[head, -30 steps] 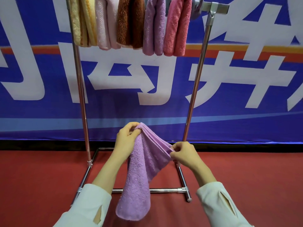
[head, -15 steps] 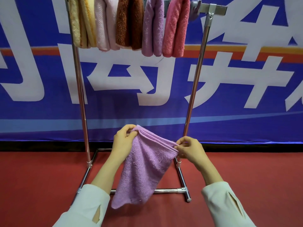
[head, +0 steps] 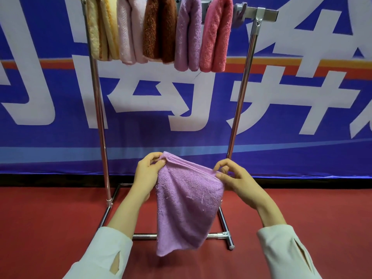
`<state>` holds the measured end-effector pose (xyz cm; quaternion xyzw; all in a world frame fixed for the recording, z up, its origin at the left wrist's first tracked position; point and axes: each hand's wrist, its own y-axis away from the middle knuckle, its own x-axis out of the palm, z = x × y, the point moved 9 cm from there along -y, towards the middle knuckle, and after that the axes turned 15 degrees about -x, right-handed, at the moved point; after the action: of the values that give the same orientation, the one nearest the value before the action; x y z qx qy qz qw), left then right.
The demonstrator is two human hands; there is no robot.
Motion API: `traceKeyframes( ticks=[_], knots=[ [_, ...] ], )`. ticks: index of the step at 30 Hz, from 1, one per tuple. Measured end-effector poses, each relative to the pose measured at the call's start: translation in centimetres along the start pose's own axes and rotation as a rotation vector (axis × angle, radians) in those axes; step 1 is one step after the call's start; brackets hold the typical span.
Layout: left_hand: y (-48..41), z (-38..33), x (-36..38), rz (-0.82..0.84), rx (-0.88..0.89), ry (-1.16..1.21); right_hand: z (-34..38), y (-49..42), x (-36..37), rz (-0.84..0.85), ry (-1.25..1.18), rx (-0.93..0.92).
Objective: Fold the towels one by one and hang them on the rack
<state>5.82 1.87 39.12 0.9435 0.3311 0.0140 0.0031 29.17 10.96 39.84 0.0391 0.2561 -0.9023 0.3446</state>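
- The left hand (head: 148, 174) pinches the upper corner of a lilac towel (head: 187, 204) at the cloth's 10 o'clock, thumb and curled fingers closed on the bunched hem
- The right hand (head: 237, 182) pinches the opposite top corner at the cloth's 2 o'clock between thumb and forefinger; its other fingers arch loosely above the edge
- The towel is looped terry, fuzzy with a few pulled threads; it hangs between the hands in layers, fanning down to a rounded tip at 6 o'clock, clear of the floor
- Cream sleeves (head: 104, 254) with slit cuffs come in from 7 and 5 o'clock
- Behind the towel stands the rack (head: 98, 117): shiny round metal tubes, two uprights, and a floor frame whose front bar the cloth partly covers
- On the top bar at 12 o'clock hang folded towels, touching side by side: yellow towel (head: 102, 31), pale pink towel (head: 128, 31), brown towel (head: 159, 31), a second lilac one (head: 188, 37) and a coral towel (head: 216, 37)
- A grey fitting (head: 238, 12) sits on the bar just at 3 o'clock of the coral towel; its shape is hard to make out
- The floor (head: 50, 228) is a matt red surface
- A blue banner (head: 302, 117) with big white characters and an orange stripe fills the back wall, with a black strip (head: 322, 183) at its foot
- The frame's top edge cuts off the bar's left end and the tops of several hung towels
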Motion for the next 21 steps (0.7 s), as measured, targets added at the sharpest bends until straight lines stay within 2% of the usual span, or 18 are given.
traceKeyframes(
  ticks=[5, 10, 12, 18, 21],
  knots=[
    [0.1, -0.3, -0.4, -0.010, 0.008, 0.023, 0.1, 0.1, 0.9, 0.133, 0.232, -0.002],
    [0.2, -0.6, -0.1, 0.008, 0.016, 0.028, -0.1, 0.6, 1.8, 0.153, 0.188, 0.092],
    [0.2, -0.8, 0.0, 0.010, 0.024, 0.009, 0.0, 0.8, 2.2, 0.182, 0.271, 0.102],
    [0.2, -1.3, -0.7, -0.023, 0.018, 0.044, 0.1, -0.1, 2.7, 0.266, 0.619, -0.027],
    [0.1, -1.2, -1.1, -0.031, 0.012, 0.045, 0.2, -0.4, 2.3, 0.214, 0.697, -0.059]
  ],
)
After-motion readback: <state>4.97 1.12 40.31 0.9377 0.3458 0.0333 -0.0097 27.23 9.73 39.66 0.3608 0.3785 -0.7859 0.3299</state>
